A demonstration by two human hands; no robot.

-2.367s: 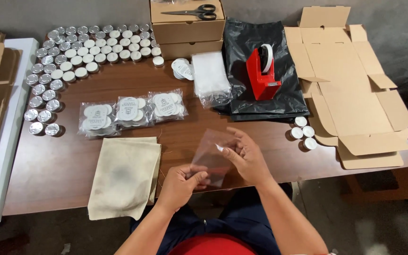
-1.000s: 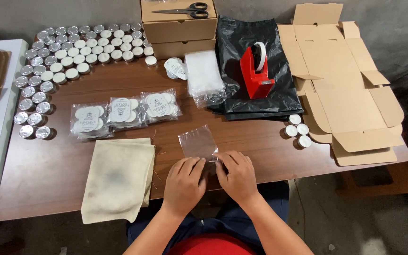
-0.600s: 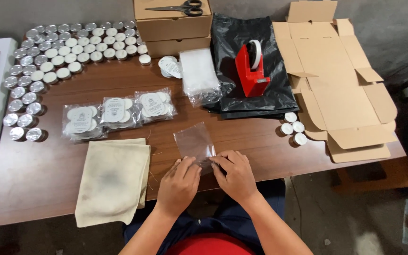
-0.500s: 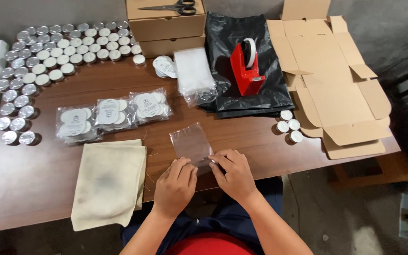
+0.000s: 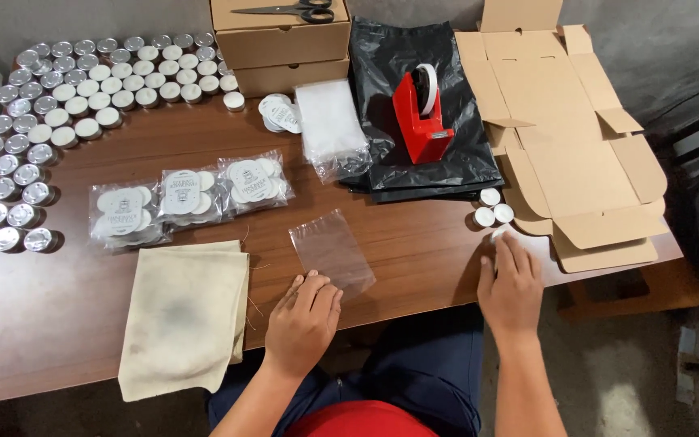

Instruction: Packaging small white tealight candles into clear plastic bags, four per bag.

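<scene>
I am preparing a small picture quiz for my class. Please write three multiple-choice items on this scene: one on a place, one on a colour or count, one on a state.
1. Where do the scissors lie?
A. on the stacked cardboard boxes
B. on the cloth
C. beside the clear bag

2. What colour is the tape dispenser?
A. blue
B. red
C. white

3. How is the clear plastic bag by the left hand?
A. filled with candles
B. rolled up
C. flat and empty on the table

Answers: 1 A, they rest on the top box at the far edge. 2 B, its body is red and stands on black plastic bags. 3 C, the wood shows through it.
</scene>
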